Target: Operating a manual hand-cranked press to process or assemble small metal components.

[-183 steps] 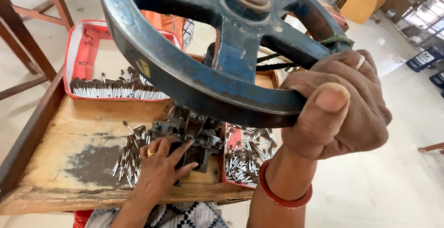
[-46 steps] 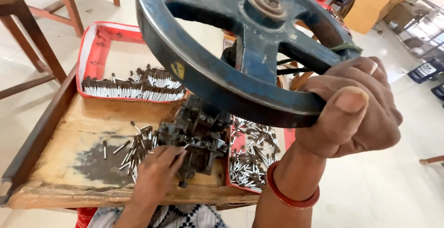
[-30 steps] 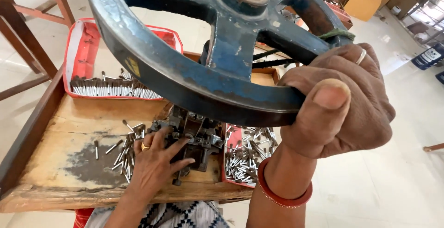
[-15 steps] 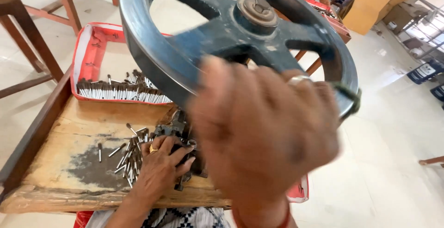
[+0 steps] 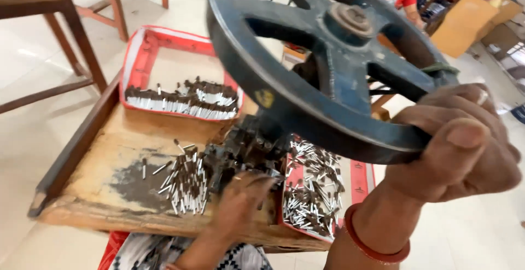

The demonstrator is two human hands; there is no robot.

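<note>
Wooden bench (image 5: 109, 155): two red trays (image 5: 136, 56), one flywheel (image 5: 306, 84)

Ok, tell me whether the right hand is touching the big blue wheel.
Touching. The head view shows the right hand wrapped around the rim of the blue wheel, thumb on top and fingers curled over the edge, with no gap.

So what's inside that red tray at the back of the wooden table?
The red tray holds a row of small dark and silvery pins along its near side. The big blue wheel covers its right corner.
</note>
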